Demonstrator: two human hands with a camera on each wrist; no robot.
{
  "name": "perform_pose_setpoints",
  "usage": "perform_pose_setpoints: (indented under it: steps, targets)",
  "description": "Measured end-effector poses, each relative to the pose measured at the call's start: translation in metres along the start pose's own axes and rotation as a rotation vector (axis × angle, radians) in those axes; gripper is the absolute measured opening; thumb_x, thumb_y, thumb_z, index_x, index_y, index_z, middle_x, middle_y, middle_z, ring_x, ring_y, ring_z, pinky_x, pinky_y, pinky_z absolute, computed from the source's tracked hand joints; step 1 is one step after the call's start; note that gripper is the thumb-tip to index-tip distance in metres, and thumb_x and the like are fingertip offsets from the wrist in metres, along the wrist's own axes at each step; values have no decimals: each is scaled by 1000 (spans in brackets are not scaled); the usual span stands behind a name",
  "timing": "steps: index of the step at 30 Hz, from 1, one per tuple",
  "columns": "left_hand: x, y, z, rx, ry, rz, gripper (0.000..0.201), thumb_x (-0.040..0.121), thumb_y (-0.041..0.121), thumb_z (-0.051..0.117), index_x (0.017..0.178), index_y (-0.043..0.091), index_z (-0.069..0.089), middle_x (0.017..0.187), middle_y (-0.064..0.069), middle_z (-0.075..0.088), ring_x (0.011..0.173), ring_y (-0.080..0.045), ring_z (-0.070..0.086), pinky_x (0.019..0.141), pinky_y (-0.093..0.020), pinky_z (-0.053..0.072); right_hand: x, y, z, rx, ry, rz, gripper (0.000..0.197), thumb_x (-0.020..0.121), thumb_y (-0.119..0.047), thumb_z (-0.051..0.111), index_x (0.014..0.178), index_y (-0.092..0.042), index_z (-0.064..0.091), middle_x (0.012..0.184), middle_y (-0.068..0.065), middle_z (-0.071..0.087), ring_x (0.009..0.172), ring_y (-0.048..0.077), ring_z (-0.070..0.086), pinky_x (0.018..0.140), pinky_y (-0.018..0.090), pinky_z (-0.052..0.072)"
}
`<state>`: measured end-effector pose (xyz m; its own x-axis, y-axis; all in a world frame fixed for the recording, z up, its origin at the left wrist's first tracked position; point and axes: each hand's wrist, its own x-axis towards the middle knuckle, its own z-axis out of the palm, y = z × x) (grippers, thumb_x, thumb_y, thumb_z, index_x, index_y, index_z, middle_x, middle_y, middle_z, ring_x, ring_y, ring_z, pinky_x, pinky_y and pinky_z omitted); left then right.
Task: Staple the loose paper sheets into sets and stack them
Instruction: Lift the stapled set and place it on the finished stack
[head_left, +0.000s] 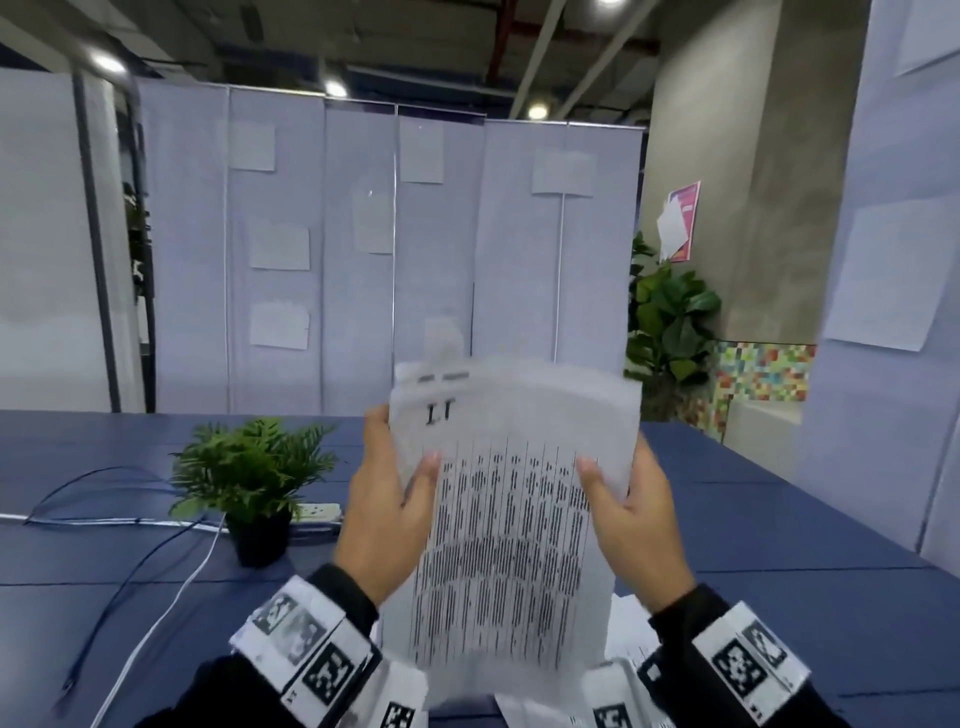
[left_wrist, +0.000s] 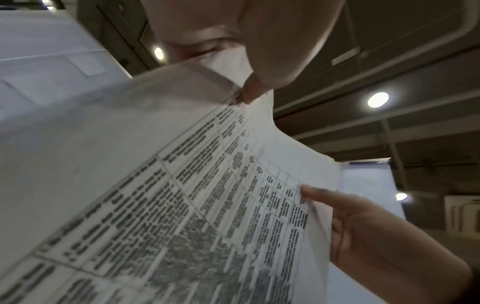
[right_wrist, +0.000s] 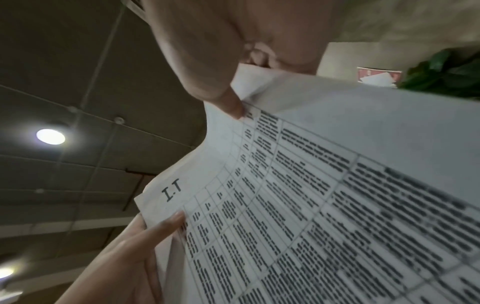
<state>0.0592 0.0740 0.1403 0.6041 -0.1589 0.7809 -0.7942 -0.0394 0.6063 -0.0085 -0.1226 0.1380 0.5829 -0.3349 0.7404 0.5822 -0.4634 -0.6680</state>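
Note:
I hold a set of printed paper sheets (head_left: 509, 519) upright above the blue table, the top sheet showing a dense table of text and a handwritten mark near its upper left. My left hand (head_left: 387, 499) grips the left edge, thumb on the front and fingers behind. My right hand (head_left: 631, 519) grips the right edge the same way. The sheets (left_wrist: 182, 205) curve between the two hands, with my left hand (left_wrist: 259, 61) pinching one edge; in the right wrist view my right hand (right_wrist: 221, 78) pinches the sheets (right_wrist: 324, 205). More loose sheets (head_left: 623, 675) lie on the table below. No stapler shows.
A small potted fern (head_left: 254, 478) stands on the blue table (head_left: 779, 545) left of my hands. A power strip (head_left: 319, 512) and several cables (head_left: 156, 571) lie behind and left of it. White partition panels (head_left: 311, 260) close off the far side.

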Motion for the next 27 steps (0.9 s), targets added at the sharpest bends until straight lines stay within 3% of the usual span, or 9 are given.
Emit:
perform_pose_setpoints:
  steps: [4,8,11,13,17,20,22,24,27]
  targets:
    - [-36,-30,3,48,-50,-198,31,95,6,48,115,24,33,106,12,58,98,-8,62,83,-30,54,-30,27,1,-71,-75,213,28,91,-16,57,114,-30,51,106,-16,64,99,-3,60,86,24,52]
    - [-11,-20,1,49,-19,-173,23,94,4,47,110,15,35,104,9,57,98,-13,60,83,-33,51,-12,11,4,-9,-55,159,32,92,-8,55,113,-32,50,107,-18,62,98,-8,59,81,13,49]
    - [8,-6,-2,13,9,-130,22,94,4,47,112,10,35,103,5,56,95,-18,59,80,-35,51,5,-4,0,24,-37,123,32,92,-6,55,112,-30,50,106,-16,63,97,-5,61,80,14,49]
    - [4,-5,-3,-15,16,-151,22,95,5,48,112,12,35,102,5,56,93,-14,59,78,-34,52,4,-5,-4,37,-32,143,33,91,-6,55,109,-33,51,106,-14,63,97,-2,61,81,18,49]
    - [-31,-20,0,-27,-35,-244,22,95,4,48,105,22,39,104,9,58,92,0,60,84,-30,52,-23,15,-9,-12,-72,325,34,87,-11,62,110,-34,51,109,-8,65,103,11,61,93,40,50]
    - [-36,-24,4,12,-76,-234,18,96,3,45,110,12,40,104,12,57,95,5,59,79,-18,50,-29,17,-8,-20,-103,378,31,89,-11,60,110,-32,51,109,-11,64,104,9,61,96,41,48]
    - [-23,-18,5,36,-60,-173,14,96,6,44,109,6,39,103,6,58,94,-2,59,79,-25,50,-20,7,-7,16,-108,338,32,91,-10,57,112,-33,50,111,-13,62,105,5,59,94,34,47]
    - [-11,-9,3,14,-31,-140,19,95,16,44,109,5,37,104,-5,58,99,-22,58,85,-40,50,-11,-2,-8,63,-89,298,33,91,-9,57,113,-33,49,111,-12,63,104,5,60,90,30,48]
    - [-13,-6,3,-37,1,-176,24,96,8,45,117,4,35,110,-8,57,102,-25,58,90,-43,50,-11,-3,-11,70,-61,296,34,89,-9,59,115,-29,50,113,-8,64,105,10,61,89,33,48]
